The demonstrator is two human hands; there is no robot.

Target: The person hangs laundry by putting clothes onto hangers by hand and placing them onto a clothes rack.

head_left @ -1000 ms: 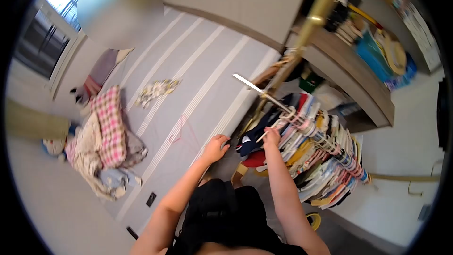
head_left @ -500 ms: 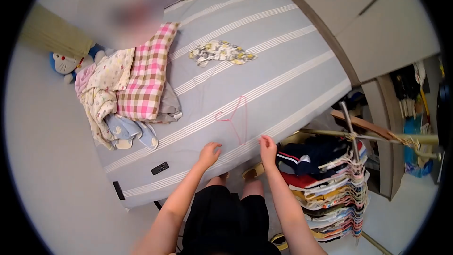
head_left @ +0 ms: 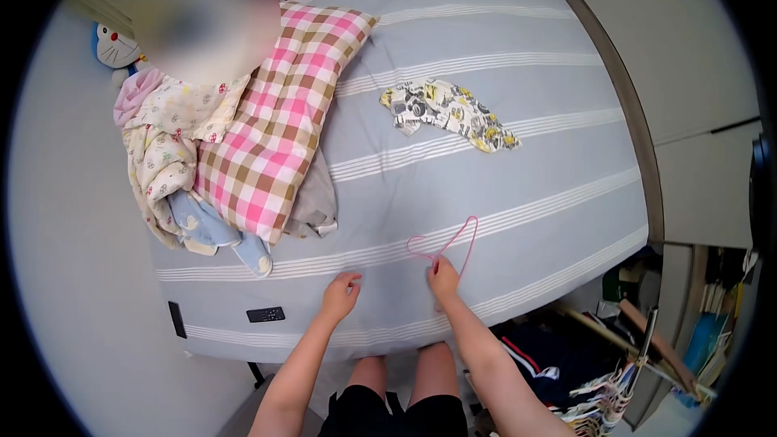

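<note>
My right hand point(head_left: 442, 282) is closed around the middle of a thin pink clothes hanger point(head_left: 469, 249), over the striped bed sheet point(head_left: 388, 194). The hanger's hook points left, and part of its frame is hidden behind the hand. To the left, my left hand point(head_left: 341, 293) hovers over the bed's near edge with loosely bent fingers and nothing in it. Farther up the bed lies a crumpled garment point(head_left: 453, 113) with a grey, white and yellow print.
A pink-and-brown checked pillow point(head_left: 283, 121) and a patterned cloth point(head_left: 166, 162) are heaped at the left. A remote control point(head_left: 265, 315) and a dark flat object point(head_left: 177, 320) lie near the front left. Clothes on hangers point(head_left: 599, 396) hang from a rack at the lower right.
My right hand has moved from beside the hanger onto it and closed on it; the hanger looks turned slightly. My left hand stays free. The camera view has shifted and tilted.
</note>
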